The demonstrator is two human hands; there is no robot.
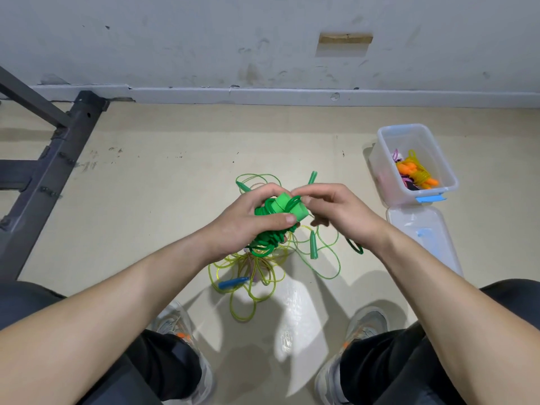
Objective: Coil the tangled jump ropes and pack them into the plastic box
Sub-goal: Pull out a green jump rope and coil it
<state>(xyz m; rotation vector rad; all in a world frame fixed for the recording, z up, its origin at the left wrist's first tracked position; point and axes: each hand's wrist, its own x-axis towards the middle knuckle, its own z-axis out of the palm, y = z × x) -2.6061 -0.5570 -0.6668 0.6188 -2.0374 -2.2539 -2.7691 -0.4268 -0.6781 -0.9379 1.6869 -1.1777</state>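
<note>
Coils of green jump rope [279,207] sit clenched in my left grip [248,222], above the tangled ropes [254,273] on the floor [146,200]. My right grip [336,209] pinches a loop at the bundle's top. To my right the plastic box [382,171] stands open, with an orange-handled rope [415,173] inside.

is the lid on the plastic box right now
No, the plastic box stands open with coiled ropes showing inside, and its lid lies flat beside it.

Left hand [248,222], right hand [333,210] together, fingers seemingly curled.
</note>
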